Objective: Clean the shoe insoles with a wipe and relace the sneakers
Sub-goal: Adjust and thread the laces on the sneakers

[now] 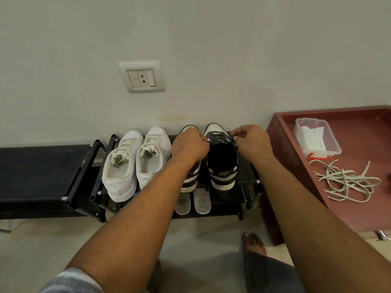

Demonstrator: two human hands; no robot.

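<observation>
**Both hands at the laces of a dark sneaker on the rack**

A black shoe rack (pixel 42 166) stands against the wall, under a wall socket (pixel 141 77). On its top shelf, left of centre, sits a pair of white sneakers (pixel 137 163), laced, heels toward the camera. Just to their right, the left hand (pixel 189 144) covers much of one dark sneaker (pixel 190 178); its fingers are curled and pinch the dark lace (pixel 218 136) at the left side of the second dark sneaker (pixel 222 166). The right hand (pixel 251 142) pinches the same lace at that shoe's right side, fingers bent tight. Two pale insoles (pixel 202 200) lie on the shelf below, near the front. Farther right, a red-brown table (pixel 359 208) bears a clear plastic box (pixel 334 144) of white wipes (pixel 311 137) and, nearer, a loose tangle of pale laces (pixel 347 180).
</observation>
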